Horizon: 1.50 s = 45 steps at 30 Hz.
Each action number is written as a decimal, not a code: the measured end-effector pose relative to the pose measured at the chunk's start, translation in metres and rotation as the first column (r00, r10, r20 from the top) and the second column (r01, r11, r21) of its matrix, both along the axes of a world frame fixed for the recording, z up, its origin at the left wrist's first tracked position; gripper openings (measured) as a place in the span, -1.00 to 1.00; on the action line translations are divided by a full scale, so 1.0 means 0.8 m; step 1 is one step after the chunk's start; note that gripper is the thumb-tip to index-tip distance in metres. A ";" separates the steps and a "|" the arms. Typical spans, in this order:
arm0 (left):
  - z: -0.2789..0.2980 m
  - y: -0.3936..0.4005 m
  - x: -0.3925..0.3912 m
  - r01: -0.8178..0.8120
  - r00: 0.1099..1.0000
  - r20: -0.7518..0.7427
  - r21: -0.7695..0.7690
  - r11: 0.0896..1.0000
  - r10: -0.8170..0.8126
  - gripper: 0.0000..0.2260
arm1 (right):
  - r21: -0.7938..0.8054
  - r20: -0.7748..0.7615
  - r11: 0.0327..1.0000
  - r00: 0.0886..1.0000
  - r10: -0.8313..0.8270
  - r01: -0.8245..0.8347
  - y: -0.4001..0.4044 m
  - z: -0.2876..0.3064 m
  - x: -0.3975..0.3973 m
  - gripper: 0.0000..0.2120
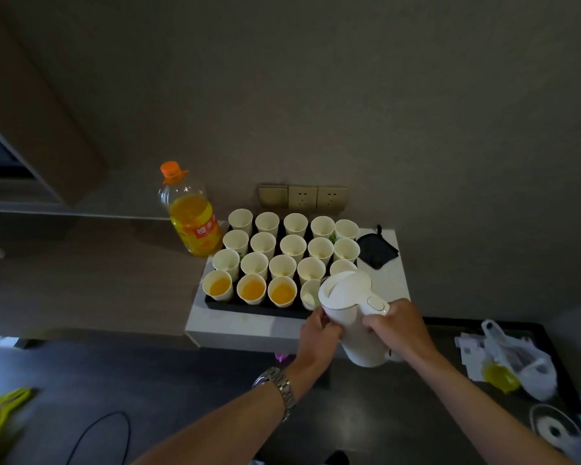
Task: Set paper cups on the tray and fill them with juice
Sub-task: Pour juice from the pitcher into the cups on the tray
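A black tray point(235, 305) on a white tabletop holds several rows of white paper cups point(293, 246). Three cups at the front left, such as the middle one point(251, 289), contain orange juice. A white kettle-shaped jug point(351, 310) is tilted with its spout over the fourth front cup point(309, 294). My right hand point(398, 325) grips the jug's handle. My left hand point(316, 335) holds the jug's body from the left. A juice bottle point(192, 218) with an orange cap stands left of the tray.
A black cloth pad point(376, 250) lies right of the tray. Wall sockets point(302, 197) sit behind the cups. To the right, a dark surface carries a white plastic bag point(520, 360), papers and a round kettle base point(554, 427). A cable lies on the floor at lower left.
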<state>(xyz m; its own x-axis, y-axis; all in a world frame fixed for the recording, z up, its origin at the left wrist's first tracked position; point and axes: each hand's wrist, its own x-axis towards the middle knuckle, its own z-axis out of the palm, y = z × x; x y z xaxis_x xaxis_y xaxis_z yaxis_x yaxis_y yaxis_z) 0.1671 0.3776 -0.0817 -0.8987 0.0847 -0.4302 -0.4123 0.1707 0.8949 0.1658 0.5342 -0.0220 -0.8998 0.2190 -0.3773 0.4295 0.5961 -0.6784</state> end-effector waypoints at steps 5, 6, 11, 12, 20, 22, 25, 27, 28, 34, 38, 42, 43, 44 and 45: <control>-0.005 0.010 0.004 0.010 1.000 0.029 0.013 1.000 -0.010 -0.49 | 0.041 0.014 0.999 1.000 0.013 -0.014 0.008 -0.002 0.000 -0.64; -0.007 0.012 0.004 0.007 0.999 0.037 0.013 1.000 -0.007 -0.49 | 0.054 0.019 0.998 1.000 0.024 -0.025 0.009 -0.003 -0.002 -0.64; -0.007 0.017 0.002 -0.001 0.996 0.091 0.017 1.000 0.000 -0.53 | 0.094 0.047 0.993 0.997 0.065 -0.069 0.015 -0.006 -0.009 -0.66; -0.008 0.018 0.001 0.001 0.995 0.097 0.021 1.000 -0.003 -0.54 | 0.100 0.051 0.992 0.996 0.069 -0.074 0.015 -0.005 -0.011 -0.66; -0.010 0.024 -0.002 -0.034 0.990 0.138 0.078 0.996 0.023 -0.64 | 0.148 0.094 0.982 0.990 0.104 -0.118 0.010 0.010 -0.022 -0.70; -0.011 0.025 -0.004 -0.026 0.990 0.139 0.083 0.996 0.014 -0.65 | 0.152 0.103 0.980 0.988 0.111 -0.126 0.009 0.013 -0.026 -0.71; -0.012 0.026 -0.006 -0.022 0.988 0.151 0.071 0.997 0.011 -0.66 | 0.167 0.112 0.977 0.987 0.112 -0.130 0.007 0.018 -0.033 -0.73; -0.014 0.026 -0.008 -0.029 0.987 0.159 0.080 0.996 0.016 -0.65 | 0.181 0.123 0.974 0.985 0.118 -0.139 0.005 0.020 -0.037 -0.74; -0.015 0.026 -0.009 -0.034 0.986 0.164 0.092 0.995 0.019 -0.65 | 0.188 0.128 0.971 0.984 0.124 -0.146 0.004 0.021 -0.039 -0.74; -0.023 0.026 -0.008 -0.037 0.985 0.172 0.142 0.989 0.012 -0.56 | 0.258 0.148 0.949 0.978 0.146 -0.181 -0.001 0.024 -0.045 -0.73; -0.026 0.028 -0.010 -0.045 0.983 0.184 0.148 0.988 0.017 -0.54 | 0.283 0.159 0.938 0.974 0.159 -0.200 -0.003 0.028 -0.048 -0.74; -0.024 0.029 -0.011 -0.068 0.978 0.208 0.177 0.982 0.030 -0.57 | 0.286 0.161 0.935 0.972 0.169 -0.210 -0.004 0.030 -0.050 -0.72; -0.023 0.030 -0.011 -0.067 0.978 0.207 0.180 0.981 0.029 -0.57 | 0.289 0.159 0.933 0.972 0.174 -0.214 -0.004 0.031 -0.050 -0.72; -0.023 0.030 -0.011 -0.073 0.978 0.205 0.183 0.980 0.035 -0.57 | 0.288 0.159 0.933 0.971 0.178 -0.218 -0.003 0.030 -0.051 -0.73; -0.024 0.031 -0.012 -0.080 0.977 0.208 0.181 0.980 0.041 -0.57 | 0.285 0.159 0.933 0.971 0.179 -0.219 -0.003 0.031 -0.051 -0.74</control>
<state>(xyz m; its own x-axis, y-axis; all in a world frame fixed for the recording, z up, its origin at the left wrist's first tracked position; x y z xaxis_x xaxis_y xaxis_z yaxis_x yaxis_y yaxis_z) 0.1576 0.4023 -0.1006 -0.8008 0.1294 -0.5848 -0.5920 -0.0228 0.8056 0.1251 0.5315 0.0026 -0.8850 0.1609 -0.4369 0.3526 0.8445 -0.4031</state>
